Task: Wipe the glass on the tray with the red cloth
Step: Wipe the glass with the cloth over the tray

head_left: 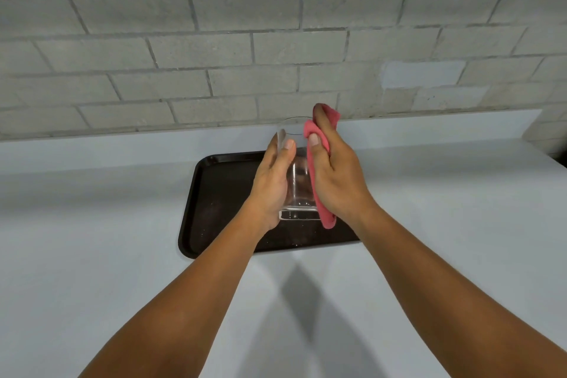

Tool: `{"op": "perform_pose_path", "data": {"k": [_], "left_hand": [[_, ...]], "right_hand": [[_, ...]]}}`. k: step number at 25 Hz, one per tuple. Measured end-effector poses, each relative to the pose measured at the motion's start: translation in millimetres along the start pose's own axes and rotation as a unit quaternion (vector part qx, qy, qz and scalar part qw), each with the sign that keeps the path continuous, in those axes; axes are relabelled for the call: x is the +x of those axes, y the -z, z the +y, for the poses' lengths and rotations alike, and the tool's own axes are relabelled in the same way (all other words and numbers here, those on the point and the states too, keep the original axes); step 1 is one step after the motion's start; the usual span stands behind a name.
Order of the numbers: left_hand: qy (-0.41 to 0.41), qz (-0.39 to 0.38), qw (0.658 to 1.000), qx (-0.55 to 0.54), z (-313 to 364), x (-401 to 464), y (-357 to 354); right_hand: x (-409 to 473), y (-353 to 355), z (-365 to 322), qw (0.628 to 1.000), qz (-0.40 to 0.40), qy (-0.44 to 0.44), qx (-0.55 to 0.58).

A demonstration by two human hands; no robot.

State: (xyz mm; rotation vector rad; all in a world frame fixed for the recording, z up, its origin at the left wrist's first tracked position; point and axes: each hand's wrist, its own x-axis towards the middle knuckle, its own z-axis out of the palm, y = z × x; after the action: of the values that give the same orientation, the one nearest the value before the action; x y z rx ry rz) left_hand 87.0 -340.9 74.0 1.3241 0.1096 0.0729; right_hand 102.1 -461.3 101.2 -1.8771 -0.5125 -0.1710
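A clear drinking glass [299,187] is held upright above the dark tray [214,193], lifted off its surface. My left hand [271,184] grips the glass from the left side, thumb near the rim. My right hand [334,172] holds the red cloth [317,193] pressed flat against the right side of the glass, from the rim down to the base. Part of the cloth sticks up past my fingers at the rim. The far side of the glass is hidden by my hands.
The tray lies on a pale countertop [92,239] that runs left and right. A grey brick wall [214,40] stands directly behind the counter. Small crumbs or droplets speckle the tray.
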Motion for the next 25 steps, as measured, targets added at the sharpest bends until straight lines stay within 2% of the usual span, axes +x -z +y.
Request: {"op": "perform_pose_path", "data": {"k": [5,9,11,16,21,25], "left_hand": [[-0.008,0.029,0.999,0.041,3.6,5.7,2.9],[-0.016,0.001,1.000,0.015,-4.5,5.3,-0.3],[-0.015,-0.007,1.000,0.006,-2.8,6.7,-2.2],[-0.011,0.008,1.000,0.004,7.1,12.1,-3.4],[0.006,-0.009,0.999,-0.036,-8.0,9.5,-2.4],[0.003,-0.002,1.000,-0.013,-1.4,14.0,-2.5]], "right_hand": [[-24.5,-10.8,9.7,0.999,-0.030,0.026,-0.012],[-5.5,6.6,15.7,0.997,0.026,-0.050,0.043],[-4.9,5.9,12.7,0.998,0.029,-0.030,0.040],[-26.4,-9.1,9.5,0.999,-0.020,0.041,-0.015],[-1.7,13.0,15.7,0.998,0.007,-0.038,0.041],[-11.5,3.4,7.3,1.000,-0.008,0.008,0.018]]}}
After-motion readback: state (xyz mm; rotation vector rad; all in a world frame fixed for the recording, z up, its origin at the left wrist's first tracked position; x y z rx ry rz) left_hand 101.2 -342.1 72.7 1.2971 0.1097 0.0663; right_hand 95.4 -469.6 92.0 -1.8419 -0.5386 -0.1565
